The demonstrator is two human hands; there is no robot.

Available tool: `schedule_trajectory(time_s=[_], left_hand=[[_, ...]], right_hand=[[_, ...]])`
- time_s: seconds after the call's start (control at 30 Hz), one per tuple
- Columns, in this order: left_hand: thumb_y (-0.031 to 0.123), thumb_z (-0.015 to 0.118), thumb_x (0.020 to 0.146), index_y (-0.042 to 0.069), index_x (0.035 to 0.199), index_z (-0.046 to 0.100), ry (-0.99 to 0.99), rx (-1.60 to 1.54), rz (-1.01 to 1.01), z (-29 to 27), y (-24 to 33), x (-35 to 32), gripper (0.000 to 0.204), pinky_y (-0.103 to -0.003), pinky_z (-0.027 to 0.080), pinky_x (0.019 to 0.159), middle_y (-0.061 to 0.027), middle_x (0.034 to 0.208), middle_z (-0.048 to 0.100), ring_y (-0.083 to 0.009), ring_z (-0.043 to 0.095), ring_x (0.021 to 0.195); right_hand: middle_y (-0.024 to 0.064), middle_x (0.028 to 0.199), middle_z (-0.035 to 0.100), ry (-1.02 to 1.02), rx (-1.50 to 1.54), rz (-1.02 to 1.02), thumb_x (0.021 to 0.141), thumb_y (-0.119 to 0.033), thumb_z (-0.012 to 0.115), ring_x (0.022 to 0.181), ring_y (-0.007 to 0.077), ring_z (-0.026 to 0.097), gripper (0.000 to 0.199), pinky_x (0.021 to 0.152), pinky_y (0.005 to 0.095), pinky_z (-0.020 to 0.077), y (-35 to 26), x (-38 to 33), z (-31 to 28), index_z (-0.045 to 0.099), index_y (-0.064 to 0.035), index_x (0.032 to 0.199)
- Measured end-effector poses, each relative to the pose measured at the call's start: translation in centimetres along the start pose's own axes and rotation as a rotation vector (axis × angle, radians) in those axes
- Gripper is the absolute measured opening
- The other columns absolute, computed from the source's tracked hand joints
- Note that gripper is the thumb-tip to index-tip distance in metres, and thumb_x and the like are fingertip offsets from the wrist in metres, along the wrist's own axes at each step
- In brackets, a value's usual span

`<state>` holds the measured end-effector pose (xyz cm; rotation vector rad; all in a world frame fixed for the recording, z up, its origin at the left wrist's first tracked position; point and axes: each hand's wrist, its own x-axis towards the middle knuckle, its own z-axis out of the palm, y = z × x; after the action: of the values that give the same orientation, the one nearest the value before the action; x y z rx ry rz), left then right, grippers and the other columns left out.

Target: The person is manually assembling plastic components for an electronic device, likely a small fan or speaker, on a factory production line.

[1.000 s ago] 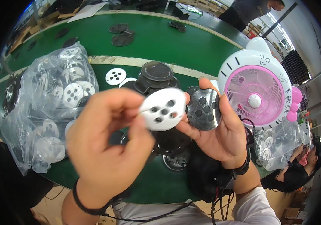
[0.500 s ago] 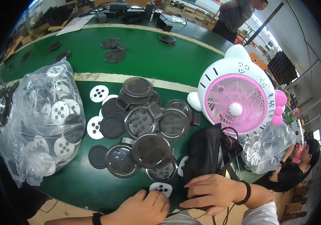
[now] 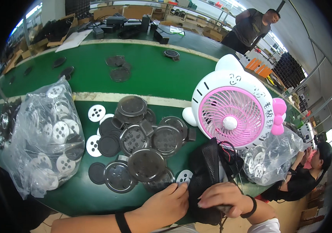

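My left hand [image 3: 164, 206] lies at the near edge of the green table [image 3: 150, 77], fingers stretched out and touching the side of a black mesh bag [image 3: 206, 167]. A white round disc with holes [image 3: 183, 177] lies just beyond its fingertips. My right hand [image 3: 222, 196] rests on the lower part of the same bag and grips its dark fabric. In front of both hands lies a pile of round black plastic covers [image 3: 146, 163].
A clear plastic bag of white discs [image 3: 49, 132] stands at the left, with loose white discs [image 3: 97, 112] beside it. A white and pink cat-shaped fan [image 3: 234, 116] and a second clear bag [image 3: 269, 161] stand right. A person [image 3: 311, 171] sits at right; another person [image 3: 255, 27] stands far back.
My hands, held up close with a white disc and a black cover a second ago, have dropped to the near table edge. They now rest on the black bag.
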<state>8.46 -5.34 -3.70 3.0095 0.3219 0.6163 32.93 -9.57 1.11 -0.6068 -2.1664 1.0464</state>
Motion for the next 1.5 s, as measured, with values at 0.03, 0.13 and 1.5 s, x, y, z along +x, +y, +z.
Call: schedule_trajectory(time_s=[0.03,0.13,1.5], left_hand=[[0.019,0.061,0.081,0.006,0.091,0.071,-0.054,-0.058,0.023,-0.7,-0.5,0.0,0.019,-0.032,0.047,0.084,-0.0074,0.1,0.068,-0.0216,0.062,0.102],[0.019,0.062,0.08,0.01,0.09,0.07,-0.09,-0.231,-0.025,-4.0,-2.8,-0.7,0.015,-0.031,0.046,0.079,-0.0013,0.1,0.066,-0.0172,0.063,0.093],[0.022,0.089,0.069,0.004,0.105,0.072,0.516,-0.428,-0.383,-10.1,-9.1,-5.8,0.043,-0.041,0.052,0.083,-0.0137,0.115,0.065,-0.0326,0.064,0.096]], right_hand=[[0.021,0.104,0.068,0.086,0.062,0.135,0.104,-0.063,0.028,0.092,0.0325,0.069,0.082,0.089,0.0421,0.056,-0.6,0.6,-0.2,0.066,0.0064,0.124],[0.0227,0.108,0.071,0.279,0.464,0.519,0.101,-0.072,0.021,0.091,0.0257,0.072,0.092,0.085,0.038,0.0579,-2.2,3.6,-0.6,0.046,0.0063,0.143],[0.0154,0.135,0.057,0.126,0.49,0.537,0.085,-0.019,0.084,0.116,0.0188,0.061,0.071,0.103,0.0335,0.0498,2.3,15.7,1.2,0.039,-0.0034,0.137]])
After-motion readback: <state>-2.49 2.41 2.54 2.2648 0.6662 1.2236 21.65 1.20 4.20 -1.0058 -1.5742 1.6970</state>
